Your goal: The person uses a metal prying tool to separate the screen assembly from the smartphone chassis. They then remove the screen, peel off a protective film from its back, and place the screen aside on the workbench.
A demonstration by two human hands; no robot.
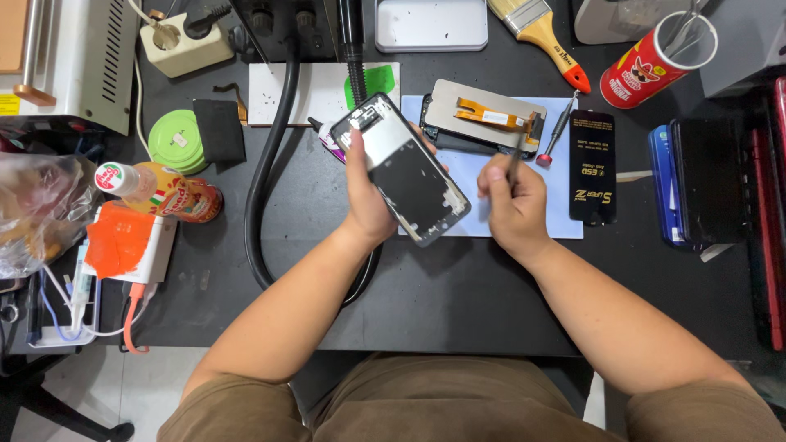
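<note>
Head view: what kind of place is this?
Likely a phone repair bench: left hand holds an opened phone frame, a detached screen with orange flex cable lies behind, and a screwdriver lies beside it.

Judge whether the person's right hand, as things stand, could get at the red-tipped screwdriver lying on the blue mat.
Probably yes. The right hand sits just beside the screwdriver with nothing between, but it already grips a thin tool, so it is not free.

A flat black package [592, 167] with gold lettering lies at three o'clock; a red snack tube [648, 72] at one.
</note>
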